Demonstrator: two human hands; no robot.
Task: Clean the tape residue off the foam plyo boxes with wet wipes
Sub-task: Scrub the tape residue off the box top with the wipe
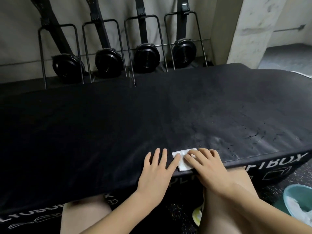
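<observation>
Black foam plyo box (pixel 118 119) with a matte, slightly cracked top fills the middle of the view, and its near edge runs from lower left to right, just above the person's bare knees. On this near edge lies a small white folded wet wipe (pixel 181 159); one part of it hangs a little over the rim. The right hand (pixel 207 166) presses on the wipe with fingers bent and close together, covering its right half. The left hand (pixel 156 168) lies flat on the box top just beside the wipe, fingers straight and spread wide, and its index finger touches the left edge of the wipe. A pale, dull patch is on the surface behind the wipe, toward the right. Most of the box top to the left and to the far side is open surface. White printed letters (pixel 287 162) are on the front side of the box. At the lower right, on the speckled floor, stands a teal plastic basin (pixel 290 198) with crumpled white material in it. Behind the box, black fan machines (pixel 108 60) stand in a row by the wall.
</observation>
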